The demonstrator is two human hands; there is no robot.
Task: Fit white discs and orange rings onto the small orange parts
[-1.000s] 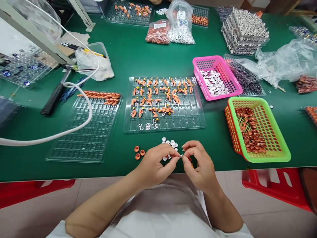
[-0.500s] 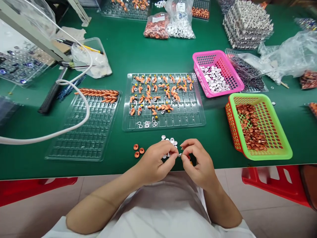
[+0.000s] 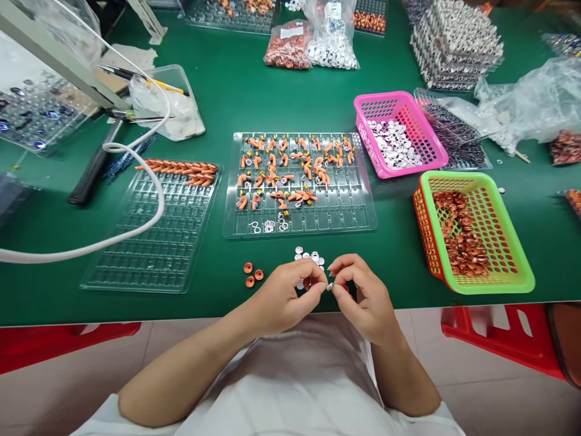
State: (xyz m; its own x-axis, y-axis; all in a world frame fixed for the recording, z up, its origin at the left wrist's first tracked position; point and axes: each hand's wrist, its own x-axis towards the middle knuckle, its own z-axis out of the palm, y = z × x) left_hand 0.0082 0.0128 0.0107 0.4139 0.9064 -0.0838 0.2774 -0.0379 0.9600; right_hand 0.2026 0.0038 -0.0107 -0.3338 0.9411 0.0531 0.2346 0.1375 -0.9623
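My left hand [image 3: 284,297] and my right hand [image 3: 363,297] meet at the near edge of the green table, fingertips pinched together on one tiny silvery part [image 3: 330,286]. Just beyond them lies a small heap of white rings [image 3: 308,257]. Three orange rings [image 3: 252,275] lie to the left of my left hand. Further back sits a clear plastic tray [image 3: 358,212] holding several orange pieces with yellow tips and a few white rings in its front row.
A second clear tray [image 3: 154,242] with a row of orange pieces lies left, crossed by a white hose [image 3: 149,218]. A green basket [image 3: 503,254] of orange rings and a pink basket [image 3: 399,106] of white rings stand right. Bags, a hammer and stacked trays fill the back.
The view has shifted a little; my hands stay pinched together on the small part, with only slight finger movement.
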